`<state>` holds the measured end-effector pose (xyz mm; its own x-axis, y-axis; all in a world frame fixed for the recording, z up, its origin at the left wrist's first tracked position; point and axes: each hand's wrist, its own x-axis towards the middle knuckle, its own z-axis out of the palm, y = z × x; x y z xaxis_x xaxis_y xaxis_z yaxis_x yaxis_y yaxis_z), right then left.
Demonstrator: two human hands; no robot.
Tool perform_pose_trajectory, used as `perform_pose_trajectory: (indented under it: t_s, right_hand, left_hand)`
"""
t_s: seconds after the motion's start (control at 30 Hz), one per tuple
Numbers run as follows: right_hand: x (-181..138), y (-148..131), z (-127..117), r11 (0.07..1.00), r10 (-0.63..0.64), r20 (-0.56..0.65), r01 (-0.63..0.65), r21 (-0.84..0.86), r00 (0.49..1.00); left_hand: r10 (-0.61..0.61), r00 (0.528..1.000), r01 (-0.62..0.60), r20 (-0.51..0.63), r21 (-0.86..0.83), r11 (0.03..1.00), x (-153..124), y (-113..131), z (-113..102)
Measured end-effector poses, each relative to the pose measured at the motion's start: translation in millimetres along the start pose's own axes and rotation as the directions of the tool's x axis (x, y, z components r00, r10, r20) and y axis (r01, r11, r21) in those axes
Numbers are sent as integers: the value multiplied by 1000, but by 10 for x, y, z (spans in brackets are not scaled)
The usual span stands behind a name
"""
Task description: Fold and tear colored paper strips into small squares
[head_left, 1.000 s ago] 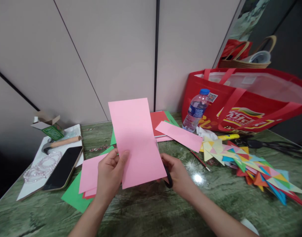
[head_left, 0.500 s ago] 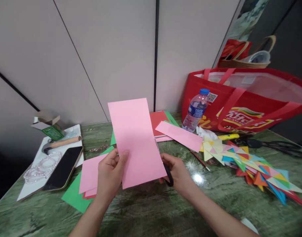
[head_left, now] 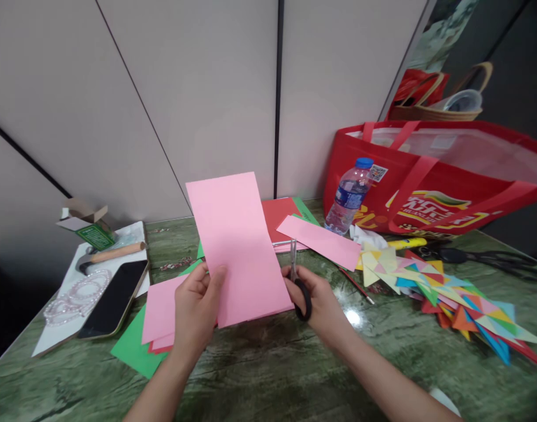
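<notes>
A pink sheet of paper (head_left: 237,252) stands tilted up in front of me, above the table. My left hand (head_left: 199,302) grips its lower left edge, thumb on the front face and fingers behind. In my right hand (head_left: 315,296) is a pair of scissors (head_left: 302,290) with black handles, blades pointing up beside the sheet's right edge. Some of the right fingers reach behind the paper's lower right corner, so whether they also pinch it is hidden. More pink sheets (head_left: 158,310) lie on a green sheet (head_left: 134,350) behind my left wrist.
A pink strip (head_left: 321,240) lies near a water bottle (head_left: 348,196) and a red shopping bag (head_left: 427,181). Folded colored paper pieces (head_left: 448,293) spread at right. Left are a phone (head_left: 114,299), a wooden-handled tool (head_left: 114,253), bead strands (head_left: 77,296) and a small box (head_left: 90,225).
The scissors, earlier mostly behind the sheet, now show with their blades clear of its right edge. The pink sheet has shifted slightly left and up.
</notes>
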<state>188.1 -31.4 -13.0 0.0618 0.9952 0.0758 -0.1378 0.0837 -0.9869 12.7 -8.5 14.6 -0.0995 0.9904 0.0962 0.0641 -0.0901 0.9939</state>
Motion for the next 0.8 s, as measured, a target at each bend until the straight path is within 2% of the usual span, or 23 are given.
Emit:
perform_pose_trajectory:
  t_s: [0.1,0.27,0.37,0.43,0.5,0.6,0.7,0.8]
  right_hand:
    - [-5,21,-3,999,11,-34,-13,-40,999]
    - [74,122,-101,990,7,-56,-14,-138,998]
    - [192,198,-313,968,-70,-178,23,-251,982]
    - [268,235,-492,915,-141,-294,11,-404,945]
    - [320,251,-642,793,-175,-300,-46,-608,938]
    - [346,243,-746,475,-122,-303,-212,-854,945]
    - [338,221,-742,164,-48,-339,-327,-931,940]
    - [334,206,-749,19,-19,-366,-366,-931,930]
  left_hand:
    - [10,1000,-11,22,47,999,14,-27,12]
    - [-48,980,33,191,82,996,55,-94,55]
    - [-120,976,122,182,-1,993,128,-152,46]
    - [-155,977,159,145,-14,987,184,-207,16]
    - [-184,975,186,123,-1,983,227,-269,-17]
    - [-239,962,244,132,-16,970,255,-351,-45]
    - [-319,933,332,167,-59,941,257,-386,-44]
    - [-400,896,424,191,-105,900,260,-366,-33]
